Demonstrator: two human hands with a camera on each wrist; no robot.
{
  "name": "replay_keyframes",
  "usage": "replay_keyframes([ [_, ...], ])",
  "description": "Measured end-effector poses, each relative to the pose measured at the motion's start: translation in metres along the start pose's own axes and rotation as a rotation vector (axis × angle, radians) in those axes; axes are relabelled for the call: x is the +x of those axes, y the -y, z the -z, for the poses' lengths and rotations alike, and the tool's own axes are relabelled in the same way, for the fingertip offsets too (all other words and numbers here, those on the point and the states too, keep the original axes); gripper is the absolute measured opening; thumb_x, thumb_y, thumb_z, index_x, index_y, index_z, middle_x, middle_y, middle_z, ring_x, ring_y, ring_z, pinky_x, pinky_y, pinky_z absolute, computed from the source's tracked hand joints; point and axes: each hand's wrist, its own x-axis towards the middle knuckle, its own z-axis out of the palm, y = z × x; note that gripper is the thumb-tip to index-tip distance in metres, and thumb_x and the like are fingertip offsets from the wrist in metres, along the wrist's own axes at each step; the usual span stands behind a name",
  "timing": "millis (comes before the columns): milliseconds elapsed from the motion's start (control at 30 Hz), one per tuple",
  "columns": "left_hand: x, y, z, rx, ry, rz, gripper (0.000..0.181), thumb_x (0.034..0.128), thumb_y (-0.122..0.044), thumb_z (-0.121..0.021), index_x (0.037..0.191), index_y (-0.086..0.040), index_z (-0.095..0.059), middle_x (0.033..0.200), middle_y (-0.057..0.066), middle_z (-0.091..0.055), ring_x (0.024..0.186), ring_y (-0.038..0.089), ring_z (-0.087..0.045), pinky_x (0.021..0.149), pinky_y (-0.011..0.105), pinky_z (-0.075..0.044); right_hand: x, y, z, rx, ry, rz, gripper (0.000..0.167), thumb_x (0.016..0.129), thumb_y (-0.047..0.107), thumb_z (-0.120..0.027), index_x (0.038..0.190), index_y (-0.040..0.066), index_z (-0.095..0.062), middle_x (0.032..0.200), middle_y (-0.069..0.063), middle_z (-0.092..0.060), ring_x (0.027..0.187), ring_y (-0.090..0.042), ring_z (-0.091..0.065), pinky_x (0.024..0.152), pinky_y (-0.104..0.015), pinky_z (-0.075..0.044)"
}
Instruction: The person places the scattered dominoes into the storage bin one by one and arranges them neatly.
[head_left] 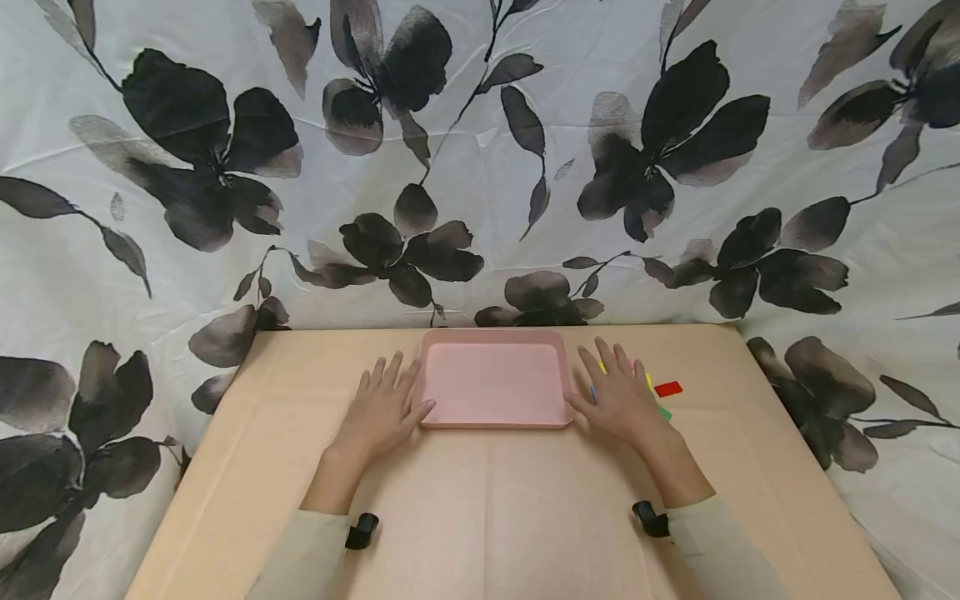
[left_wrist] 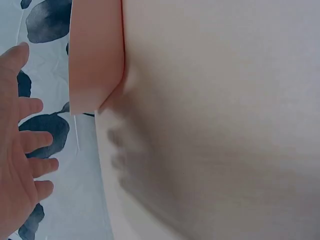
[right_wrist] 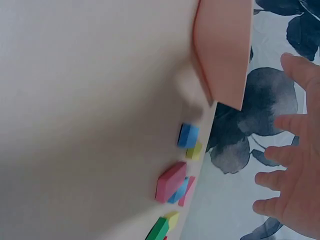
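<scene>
A pink rectangular tray (head_left: 495, 385) lies at the far middle of the table, with nothing on its floor. The left hand (head_left: 382, 412) is spread beside the tray's left side, its thumb close to the near left corner. On the other side, the right hand (head_left: 618, 396) is spread with straight fingers, its thumb near the tray's right edge. Several small coloured blocks lie under and beside the right hand, partly hidden in the head view. In the right wrist view a blue block (right_wrist: 188, 135), a pink block (right_wrist: 171, 182) and a green block (right_wrist: 158, 229) show. Neither hand grips anything.
A red block (head_left: 668, 389) lies right of the right hand. The light wooden-coloured table (head_left: 487, 517) ends just behind the tray. A white cloth with dark flowers (head_left: 465, 167) hangs behind and around the table. Each wrist wears a black device.
</scene>
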Motion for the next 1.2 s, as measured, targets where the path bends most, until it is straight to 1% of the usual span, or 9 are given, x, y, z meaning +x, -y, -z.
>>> replay_keyframes([
  [100, 0.002, 0.003, 0.0, -0.003, 0.006, -0.002, 0.077, 0.1033, -0.057, -0.047, 0.162, -0.01, -0.032, 0.167, 0.024, -0.026, 0.153, 0.05, -0.024, 0.123, 0.066, -0.023, 0.002, -0.005, 0.0, 0.003, -0.008, 0.014, 0.086, 0.095, 0.057, -0.061, 0.161, 0.01, -0.034, 0.168, -0.025, -0.023, 0.151, -0.055, -0.023, 0.115, -0.078, -0.02],
  [367, 0.008, 0.008, -0.002, -0.071, 0.021, -0.027, 0.076, 0.1034, -0.056, -0.048, 0.161, -0.008, -0.034, 0.166, 0.022, -0.031, 0.153, 0.046, -0.029, 0.124, 0.061, -0.025, 0.003, -0.021, -0.002, 0.016, 0.004, 0.037, 0.084, 0.095, 0.056, -0.061, 0.16, 0.009, -0.035, 0.166, -0.025, -0.026, 0.15, -0.05, -0.028, 0.116, -0.074, -0.027],
  [500, 0.013, 0.01, -0.005, -0.093, 0.003, -0.048, 0.074, 0.1033, -0.053, -0.051, 0.16, -0.007, -0.038, 0.165, 0.022, -0.034, 0.15, 0.046, -0.034, 0.124, 0.058, -0.028, 0.001, -0.029, 0.0, 0.056, -0.028, 0.06, 0.083, 0.094, 0.053, -0.065, 0.158, 0.006, -0.039, 0.164, -0.026, -0.03, 0.148, -0.049, -0.034, 0.117, -0.07, -0.03],
  [600, 0.016, 0.011, -0.007, -0.118, -0.01, -0.06, 0.072, 0.1028, -0.05, -0.054, 0.158, -0.006, -0.041, 0.163, 0.022, -0.037, 0.147, 0.045, -0.04, 0.121, 0.056, -0.034, -0.001, -0.034, 0.001, 0.102, -0.038, 0.067, 0.082, 0.093, 0.049, -0.07, 0.157, 0.006, -0.041, 0.163, -0.026, -0.032, 0.146, -0.049, -0.037, 0.117, -0.067, -0.033],
  [733, 0.021, 0.012, -0.007, -0.145, -0.025, -0.078, 0.07, 0.1024, -0.046, -0.057, 0.155, -0.002, -0.044, 0.159, 0.023, -0.043, 0.141, 0.044, -0.047, 0.117, 0.055, -0.04, -0.004, -0.04, 0.001, 0.168, -0.015, 0.048, 0.081, 0.093, 0.044, -0.072, 0.158, 0.008, -0.04, 0.164, -0.026, -0.032, 0.146, -0.051, -0.036, 0.116, -0.068, -0.034],
  [867, 0.024, 0.012, -0.006, -0.167, -0.042, -0.094, 0.069, 0.1019, -0.042, -0.059, 0.154, 0.0, -0.045, 0.154, 0.024, -0.048, 0.138, 0.044, -0.05, 0.116, 0.054, -0.041, -0.006, -0.044, -0.002, 0.216, 0.023, 0.022, 0.082, 0.092, 0.042, -0.074, 0.158, 0.009, -0.039, 0.164, -0.024, -0.031, 0.147, -0.052, -0.032, 0.113, -0.071, -0.035],
  [1000, 0.026, 0.013, -0.006, -0.219, -0.08, -0.114, 0.066, 0.1002, -0.033, -0.064, 0.151, 0.004, -0.046, 0.148, 0.026, -0.053, 0.136, 0.044, -0.052, 0.116, 0.056, -0.041, -0.006, -0.049, -0.008, 0.256, 0.022, 0.043, 0.081, 0.091, 0.04, -0.077, 0.157, 0.008, -0.041, 0.163, -0.022, -0.034, 0.146, -0.051, -0.033, 0.113, -0.07, -0.035],
  [1067, 0.027, 0.013, -0.006, -0.254, -0.109, -0.126, 0.064, 0.0985, -0.029, -0.067, 0.149, 0.006, -0.048, 0.144, 0.027, -0.055, 0.13, 0.043, -0.056, 0.112, 0.055, -0.045, -0.006, -0.052, -0.009, 0.272, 0.011, 0.064, 0.08, 0.09, 0.038, -0.078, 0.155, 0.007, -0.044, 0.161, -0.022, -0.037, 0.145, -0.051, -0.034, 0.114, -0.07, -0.035],
  [1200, 0.03, 0.014, -0.007, -0.334, -0.14, -0.112, 0.063, 0.0956, -0.022, -0.071, 0.148, 0.006, -0.05, 0.139, 0.026, -0.058, 0.106, 0.035, -0.066, 0.097, 0.05, -0.056, -0.006, -0.055, -0.012, 0.29, -0.003, 0.092, 0.077, 0.09, 0.037, -0.078, 0.152, 0.004, -0.047, 0.158, -0.024, -0.04, 0.144, -0.051, -0.035, 0.115, -0.069, -0.033],
])
